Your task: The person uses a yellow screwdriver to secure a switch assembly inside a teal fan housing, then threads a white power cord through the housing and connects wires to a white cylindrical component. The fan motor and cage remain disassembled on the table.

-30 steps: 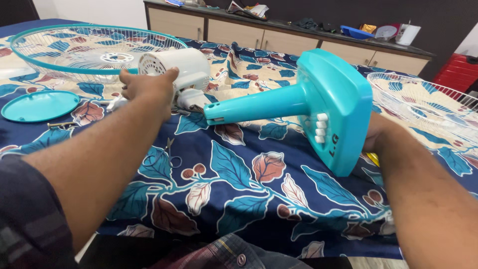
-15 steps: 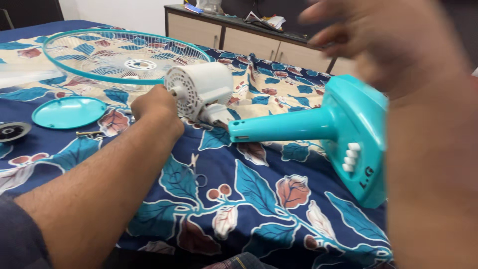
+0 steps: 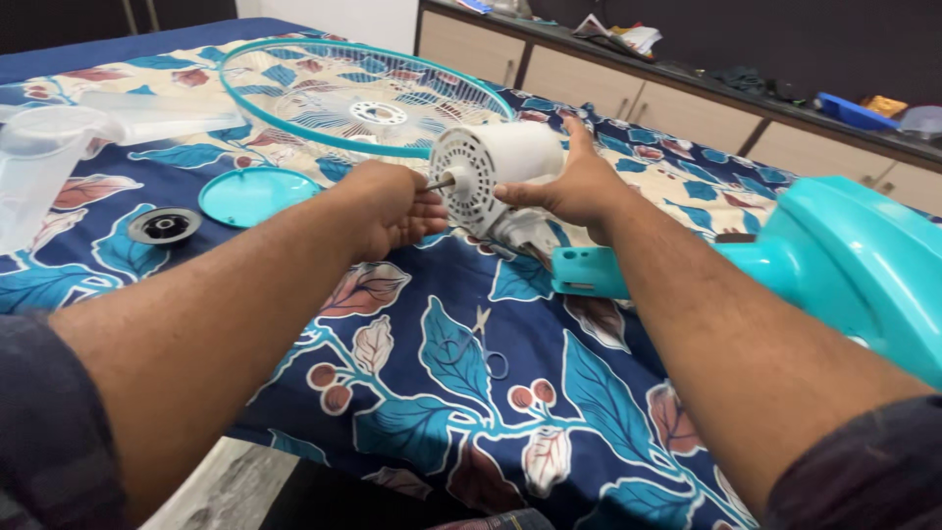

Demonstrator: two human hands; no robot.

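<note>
A white fan motor housing (image 3: 496,162) lies on its side on the floral bedsheet, joined to a teal stand neck (image 3: 589,273) and a teal base (image 3: 863,270) at the right. My right hand (image 3: 574,186) grips the motor housing from the right side. My left hand (image 3: 392,206) is closed around the metal shaft (image 3: 439,183) that sticks out of the motor's front face. Small scissors (image 3: 488,344) lie on the sheet just below the motor.
A teal wire fan guard (image 3: 358,98) lies behind the motor. A teal round cap (image 3: 250,194) and a black round nut (image 3: 164,226) sit left of it. Clear fan blades (image 3: 59,137) lie at the far left. Wooden cabinets (image 3: 628,83) run along the back.
My right hand came down from in front of the camera and took hold of the motor housing. My left hand shifted onto the shaft. The view swung left.
</note>
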